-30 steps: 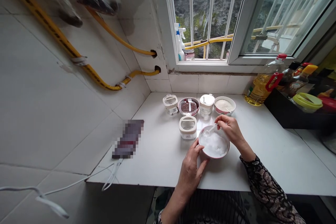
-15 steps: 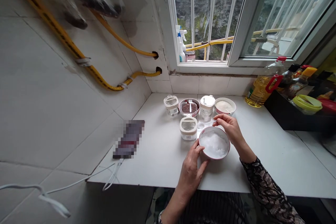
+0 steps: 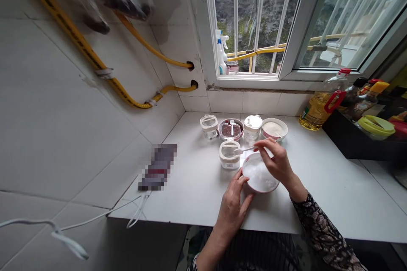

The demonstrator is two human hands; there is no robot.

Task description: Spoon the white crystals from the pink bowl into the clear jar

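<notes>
My right hand (image 3: 276,160) pinches the handle of a small spoon (image 3: 239,151), whose bowl carries something white over the open mouth of a clear container (image 3: 229,161) with a pale rim. Under that hand stands a bowl (image 3: 261,178) of white, salt-like grains. My left hand (image 3: 234,197) grips this bowl by its left side, fingers at the rim and thumb at the front. Behind the near container are another clear container (image 3: 209,127), a bowl of dark reddish stuff (image 3: 229,130), a white-lidded container (image 3: 253,126) and a bowl of pale grains (image 3: 274,128).
A pixelated dark object (image 3: 157,167) with a white cable (image 3: 138,211) lies on the left of the white counter (image 3: 190,203). On the right are an oil bottle (image 3: 318,110) and a black box (image 3: 343,139) with seasoning bottles. Yellow pipes (image 3: 127,99) run along the left wall.
My right hand has moved left with the spoon, bringing its bowl from beside the near container to above its mouth. My left hand stays on the bowl.
</notes>
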